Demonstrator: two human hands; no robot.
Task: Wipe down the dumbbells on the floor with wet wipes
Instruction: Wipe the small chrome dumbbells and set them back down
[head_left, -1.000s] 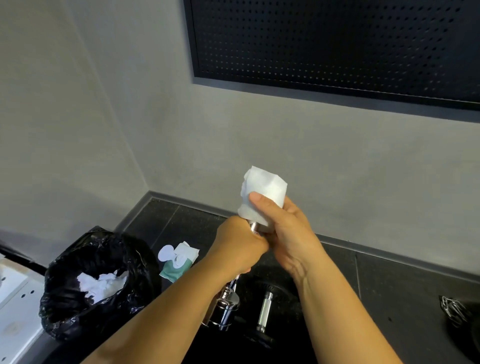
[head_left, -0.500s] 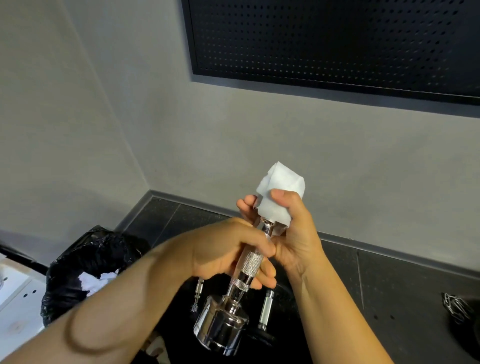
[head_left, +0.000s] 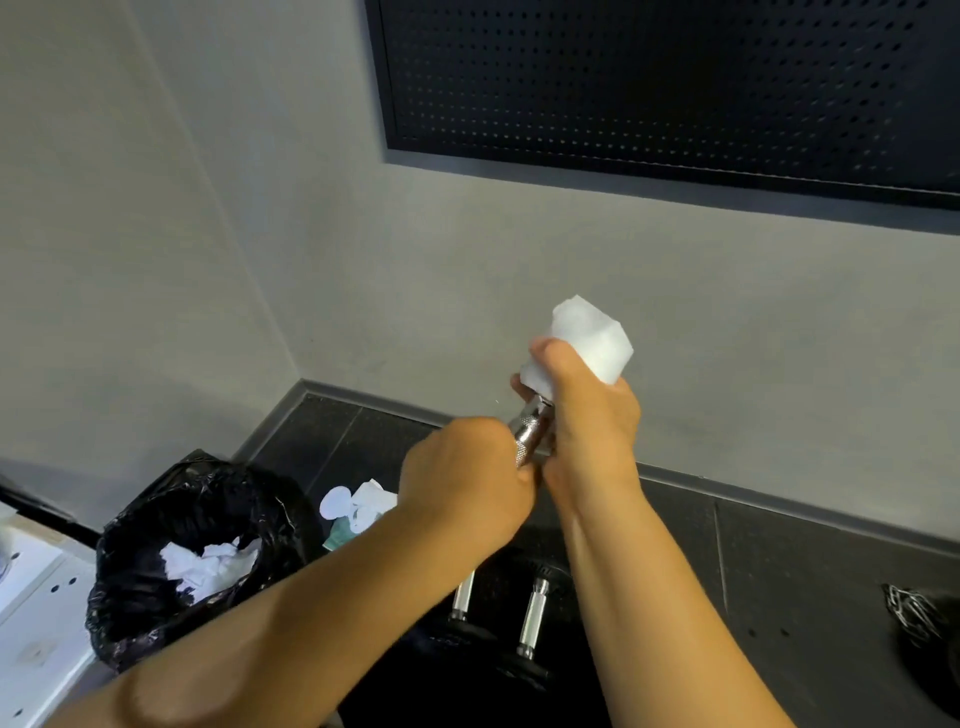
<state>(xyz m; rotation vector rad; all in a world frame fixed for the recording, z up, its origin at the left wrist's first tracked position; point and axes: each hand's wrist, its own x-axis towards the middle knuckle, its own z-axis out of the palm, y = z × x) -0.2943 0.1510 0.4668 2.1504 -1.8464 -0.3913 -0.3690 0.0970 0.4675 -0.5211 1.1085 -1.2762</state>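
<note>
White wipe (head_left: 592, 340), knurled chrome dumbbell handle (head_left: 530, 428), glossy black bin bag (head_left: 156, 519), black perforated panel (head_left: 675, 83), grey wall (head_left: 467, 291).

Head cam, fwd/down, close to right hand (head_left: 592, 421)

You won't find any text you can read here. The wet wipes pack (head_left: 336, 536), left of centre in the lower frame, shows a white flap and a green side, but any print on it is too small and blurred to make out.
</note>
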